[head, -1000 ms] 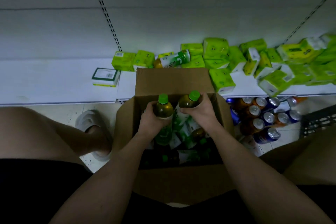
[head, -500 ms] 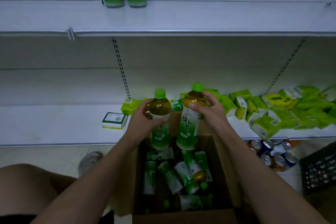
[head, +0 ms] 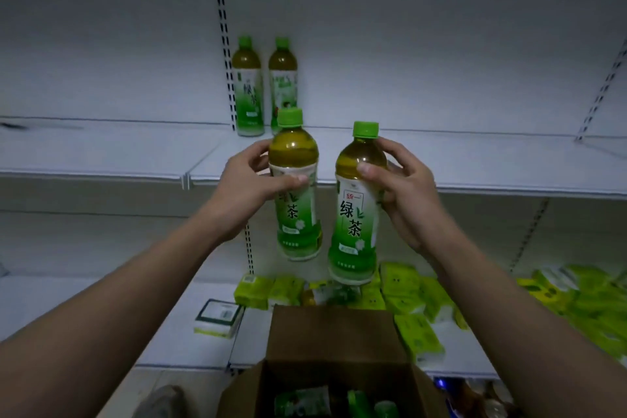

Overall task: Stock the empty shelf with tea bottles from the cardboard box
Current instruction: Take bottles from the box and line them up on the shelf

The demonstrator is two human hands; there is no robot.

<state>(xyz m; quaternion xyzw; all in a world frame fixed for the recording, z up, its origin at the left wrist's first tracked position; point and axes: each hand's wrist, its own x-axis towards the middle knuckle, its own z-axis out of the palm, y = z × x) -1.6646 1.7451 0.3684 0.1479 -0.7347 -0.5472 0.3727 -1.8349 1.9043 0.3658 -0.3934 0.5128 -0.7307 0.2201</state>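
Observation:
My left hand [head: 252, 185] grips a green-capped tea bottle [head: 295, 214] upright, and my right hand [head: 405, 187] grips a second tea bottle [head: 356, 224] beside it. Both bottles hang in the air just in front of the white shelf [head: 475, 163], at the height of its front edge. Two more tea bottles [head: 247, 88] [head: 283, 78] stand upright at the back of that shelf, next to the slotted upright. The open cardboard box [head: 334, 332] sits below my hands, with several bottles lying inside.
The lower shelf [head: 84, 299] carries several green tissue packs [head: 417, 292], a lying bottle [head: 325, 293] and a small white box [head: 220, 317]. The upper shelf is wide and bare to the left and right of the two standing bottles. A shoe [head: 159, 400] shows at the bottom.
Both hands have lifted the two bottles out of the box and up to the level of the upper shelf. My view has tilted upward, so the standing bottles are now in full sight.

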